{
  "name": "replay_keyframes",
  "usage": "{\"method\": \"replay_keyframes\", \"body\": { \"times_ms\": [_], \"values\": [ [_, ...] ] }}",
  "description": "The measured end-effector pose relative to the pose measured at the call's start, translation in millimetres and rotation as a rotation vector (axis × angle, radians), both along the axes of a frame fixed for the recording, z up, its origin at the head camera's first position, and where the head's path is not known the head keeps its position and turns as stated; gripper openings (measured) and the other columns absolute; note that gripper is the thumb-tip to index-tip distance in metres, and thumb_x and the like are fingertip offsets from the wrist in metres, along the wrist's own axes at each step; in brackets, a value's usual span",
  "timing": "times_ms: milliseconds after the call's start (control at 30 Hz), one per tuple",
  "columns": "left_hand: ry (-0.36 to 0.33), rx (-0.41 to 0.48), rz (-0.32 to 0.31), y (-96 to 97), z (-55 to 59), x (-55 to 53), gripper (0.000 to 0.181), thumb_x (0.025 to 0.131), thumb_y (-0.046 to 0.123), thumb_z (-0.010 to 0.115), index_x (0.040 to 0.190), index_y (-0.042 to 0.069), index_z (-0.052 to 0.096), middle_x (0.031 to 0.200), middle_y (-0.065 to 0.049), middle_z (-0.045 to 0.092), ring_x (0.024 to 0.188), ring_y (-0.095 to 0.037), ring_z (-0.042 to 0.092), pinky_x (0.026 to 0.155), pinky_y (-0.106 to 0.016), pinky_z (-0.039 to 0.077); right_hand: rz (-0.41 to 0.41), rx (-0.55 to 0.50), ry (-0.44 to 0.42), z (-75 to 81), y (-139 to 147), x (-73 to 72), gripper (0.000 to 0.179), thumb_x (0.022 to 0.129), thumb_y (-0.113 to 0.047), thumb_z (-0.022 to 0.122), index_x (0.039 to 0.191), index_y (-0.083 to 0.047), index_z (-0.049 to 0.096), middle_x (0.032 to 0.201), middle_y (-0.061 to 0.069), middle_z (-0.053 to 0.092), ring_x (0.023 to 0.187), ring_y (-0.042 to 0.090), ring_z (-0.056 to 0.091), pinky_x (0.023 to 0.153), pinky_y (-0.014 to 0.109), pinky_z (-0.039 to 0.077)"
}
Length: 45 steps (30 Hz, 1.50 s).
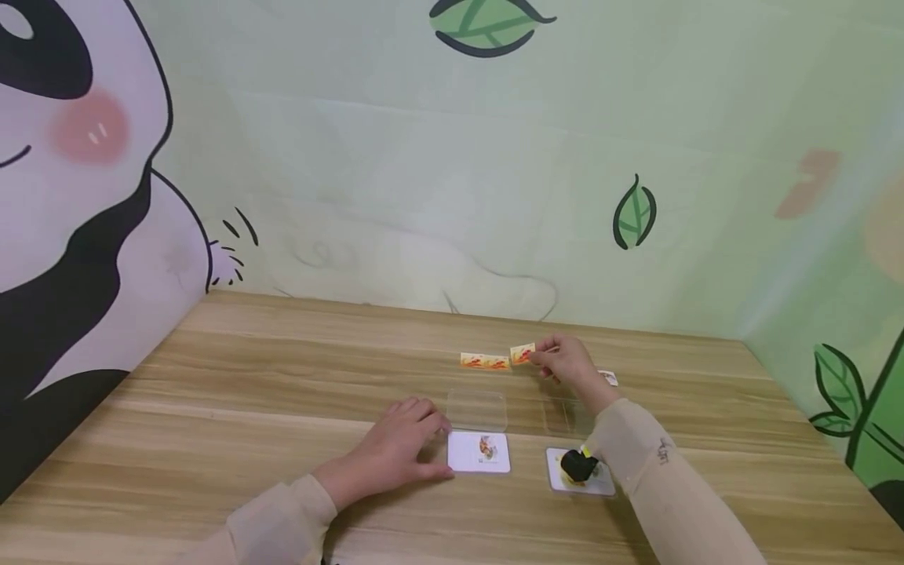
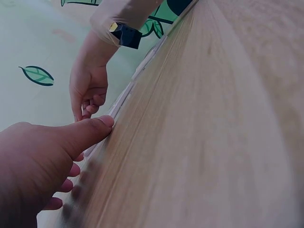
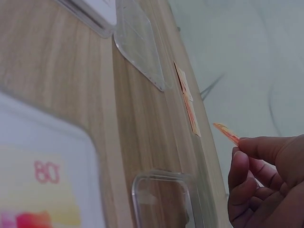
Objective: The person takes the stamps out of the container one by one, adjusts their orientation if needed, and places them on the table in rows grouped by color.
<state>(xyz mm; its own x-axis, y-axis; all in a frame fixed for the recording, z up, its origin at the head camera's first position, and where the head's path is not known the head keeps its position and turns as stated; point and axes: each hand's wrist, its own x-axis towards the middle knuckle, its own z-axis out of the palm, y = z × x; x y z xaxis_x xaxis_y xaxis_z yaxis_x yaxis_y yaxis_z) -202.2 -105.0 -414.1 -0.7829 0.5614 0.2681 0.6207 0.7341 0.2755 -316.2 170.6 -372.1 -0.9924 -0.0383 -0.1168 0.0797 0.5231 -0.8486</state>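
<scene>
Ok so rn my R hand [image 1: 568,365] has a small orange-yellow card [image 1: 522,354] pinched b/w thumb and fingers. L hand [image 1: 395,447] isn't gripping anything afaict, just resting on the desk [image 1: 212,377] w/ thumb and fingertips at the left edge of a white box w/ a little picture [image 1: 478,451]. Can't rly tell how firmly it's touching.

Key relation imo: the held card is just right of a pair of matching cards [image 1: 484,362] lying end to end, small gap b/w them. Its long side runs abt left-right like theirs, right end tipped up a bit. R wrist view makes it look lifted off the desk, tho height's hard to judge. R hand is def nearer the pair's right end; L hand is well below, toward me.

Other stuff: see-through lid [image 1: 476,410] b/w the L box and the pair, another see-through tray [image 1: 561,414] below the R hand, and a 2nd white box [image 1: 607,480] nearer me, partly hidden by the black wrist cam [image 1: 578,465]. Small white piece [image 1: 609,378] pokes out by the R wrist. Nothing visible in the gap b/w held card and pair, fwiw.
</scene>
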Motion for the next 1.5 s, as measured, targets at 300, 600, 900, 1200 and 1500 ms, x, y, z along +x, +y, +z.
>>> {"method": "replay_keyframes", "body": {
  "times_ms": [300,600,900,1200,1500],
  "values": [
    [-0.009,0.000,-0.009,0.1,0.3,0.9,0.050,0.076,0.050,0.074,0.111,0.017,0.062,0.105,0.004,0.057,0.103,-0.015,0.049,0.099,-0.040,0.041,-0.007,0.011,0.000,-3.8,-2.0,-0.7,0.012,0.090,-0.007,0.062,0.094,0.002,0.055,0.063,-0.003,0.056,0.052,0.005,0.050,0.048,0.022,0.037],
    [-0.002,-0.013,-0.005,-0.4,0.0,0.2,0.050,0.077,0.052,0.073,0.112,0.018,0.062,0.106,0.005,0.056,0.104,-0.015,0.050,0.099,-0.040,0.041,-0.015,0.011,-0.016,-8.0,-3.7,-3.5,0.011,0.089,-0.006,0.062,0.092,0.000,0.055,0.058,-0.004,0.052,0.050,0.005,0.048,0.046,0.020,0.036],
    [-0.003,-0.012,-0.003,-0.4,-0.1,0.1,0.051,0.077,0.052,0.073,0.112,0.017,0.062,0.107,0.005,0.056,0.103,-0.014,0.049,0.098,-0.040,0.041,-0.026,0.037,-0.020,-13.1,-2.4,-6.0,0.012,0.088,-0.006,0.063,0.093,0.000,0.054,0.056,-0.004,0.054,0.048,0.005,0.049,0.045,0.019,0.036],
    [0.000,-0.020,0.000,-0.5,-1.0,-0.4,0.051,0.077,0.052,0.073,0.112,0.018,0.062,0.106,0.005,0.056,0.103,-0.014,0.049,0.098,-0.039,0.041,-0.039,0.078,-0.036,-14.4,-3.1,-7.8,0.017,0.087,-0.007,0.065,0.096,0.000,0.053,0.057,-0.003,0.053,0.048,0.006,0.050,0.044,0.019,0.038],
    [-0.006,-0.017,0.000,-0.2,-0.3,0.2,0.050,0.077,0.052,0.073,0.111,0.018,0.062,0.106,0.005,0.056,0.104,-0.015,0.050,0.098,-0.039,0.041,-0.053,0.158,-0.047,-13.9,-3.0,-7.9,0.019,0.087,-0.011,0.066,0.099,-0.001,0.054,0.059,-0.002,0.054,0.049,0.006,0.051,0.044,0.018,0.039]
  ]
}}
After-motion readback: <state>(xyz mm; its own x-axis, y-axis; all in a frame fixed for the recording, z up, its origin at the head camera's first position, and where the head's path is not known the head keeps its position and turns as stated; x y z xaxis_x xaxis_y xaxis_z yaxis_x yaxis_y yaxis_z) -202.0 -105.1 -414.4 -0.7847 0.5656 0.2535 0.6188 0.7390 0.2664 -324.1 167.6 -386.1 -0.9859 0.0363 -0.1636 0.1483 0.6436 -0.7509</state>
